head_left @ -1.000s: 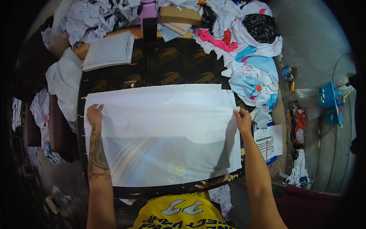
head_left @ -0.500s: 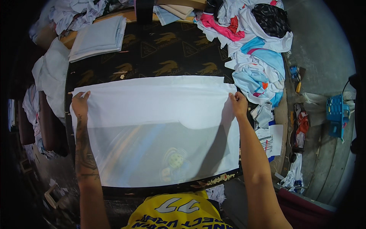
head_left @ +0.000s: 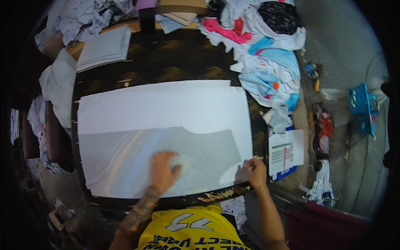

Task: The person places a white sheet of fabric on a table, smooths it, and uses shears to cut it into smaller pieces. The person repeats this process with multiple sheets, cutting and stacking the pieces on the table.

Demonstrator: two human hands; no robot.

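Observation:
A white fabric sheet (head_left: 158, 100) lies spread over a dark patterned board (head_left: 175, 54), and a grey printed shape with faint coloured streaks (head_left: 121, 154) shows on its lower part. My left hand (head_left: 165, 168) rests on this printed area near the middle, slightly blurred, fingers loosely bent and thumb apart. My right hand (head_left: 255, 171) is at the sheet's lower right edge with its fingers curled together; what they hold, if anything, I cannot make out. A printed paper (head_left: 285, 146) on blue backing lies just right of that hand.
A folded pale stack (head_left: 102, 48) sits at the back left. Heaped white, pink and light-blue garments (head_left: 268, 79) line the right. A brown box (head_left: 182, 6) is at the back. A blue plastic basket (head_left: 360, 106) and a small tool (head_left: 312, 77) are farther right.
My left hand has left the upper left corner and moved down to the centre. My right hand has moved from the upper right corner down to the lower right edge.

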